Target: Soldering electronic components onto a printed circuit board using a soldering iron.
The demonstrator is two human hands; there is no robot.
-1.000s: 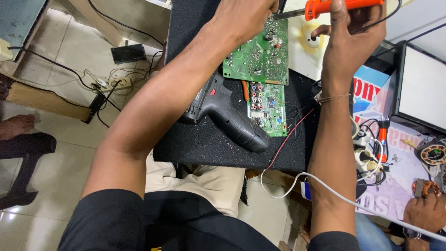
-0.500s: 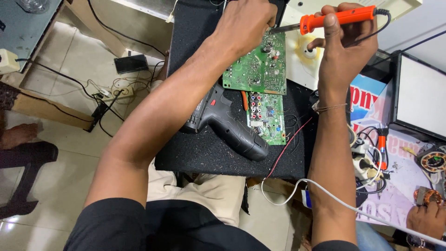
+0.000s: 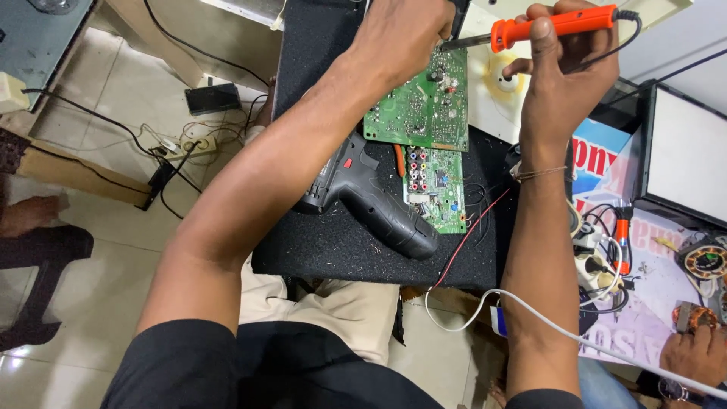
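The right hand point(image 3: 564, 72) grips an orange-handled soldering iron point(image 3: 549, 26), its metal tip angled at the upper edge of the large green circuit board point(image 3: 418, 106). The left hand point(image 3: 401, 38) is closed, knuckles up, over that board's top corner on the black foam mat point(image 3: 326, 242); what it pinches I cannot tell. Soldering looks underway; next calls for a steady tip on the joint.

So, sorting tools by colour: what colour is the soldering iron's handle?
Orange, on the soldering iron in the right hand; head view.
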